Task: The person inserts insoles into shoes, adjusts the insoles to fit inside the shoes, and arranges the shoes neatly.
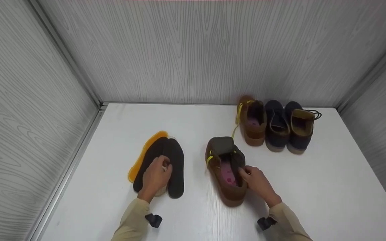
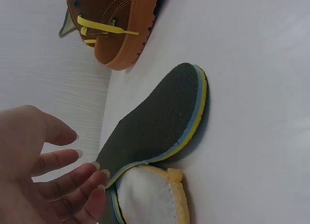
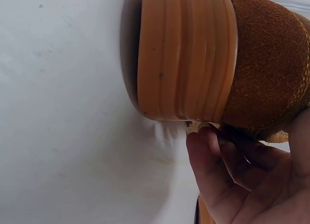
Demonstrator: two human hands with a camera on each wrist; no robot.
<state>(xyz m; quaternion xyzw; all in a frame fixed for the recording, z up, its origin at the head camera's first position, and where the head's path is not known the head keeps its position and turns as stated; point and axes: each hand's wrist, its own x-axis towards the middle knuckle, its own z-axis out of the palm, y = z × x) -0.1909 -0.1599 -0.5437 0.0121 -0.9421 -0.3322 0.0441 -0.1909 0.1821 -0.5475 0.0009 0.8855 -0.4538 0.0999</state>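
Note:
A brown lace-up shoe [image 1: 232, 195] stands on the table, its tongue pulled up and a pink lining [image 1: 227, 172] showing inside. My right hand [image 1: 258, 182] pinches the right side of its collar; in the right wrist view, fingers lie under the heel end [image 3: 189, 54] of the shoe as framed. Farther left, my left hand [image 1: 156, 175] is over a group of insoles, with its thumb and fingers apart and loosely bent. Two dark insoles [image 1: 176, 185] lie there; the left wrist view shows one dark insole [image 2: 155, 117] with blue and yellow edging beside a pale insole [image 2: 150, 195].
An orange-yellow insole [image 1: 146, 150] peeks out left of the dark ones. Against the back right stand another brown shoe [image 1: 256, 135] with a yellow lace and two navy shoes, one [image 1: 276, 139] beside the other [image 1: 298, 144]. Grey wood-grain walls [image 1: 193, 50] enclose the white table [image 1: 199, 221].

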